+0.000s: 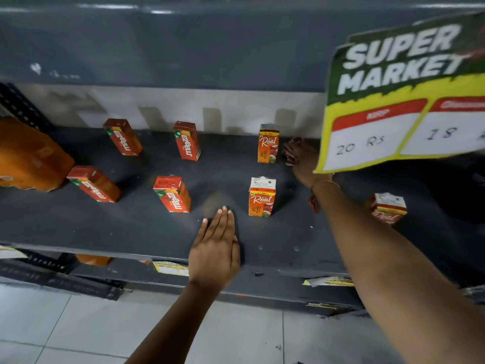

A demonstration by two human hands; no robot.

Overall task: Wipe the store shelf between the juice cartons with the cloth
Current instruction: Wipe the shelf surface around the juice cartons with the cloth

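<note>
The dark grey shelf (131, 227) carries several small juice cartons: red ones (173, 194) on the left and middle, orange ones (262, 197) to the right. My right hand (304, 161) reaches deep toward the shelf's back, just right of the rear orange carton (268, 144), and grips a dark red patterned cloth (291, 151). My left hand (214, 248) lies flat, fingers together, on the shelf near its front edge, between a red carton and the front orange one. A hanging sign hides part of my right hand.
A green and yellow price sign (404, 101) hangs at the upper right in front of the shelf. An orange pack (31, 156) stands at the far left. Another carton (388, 207) sits right of my forearm. Pale floor tiles (78, 324) lie below.
</note>
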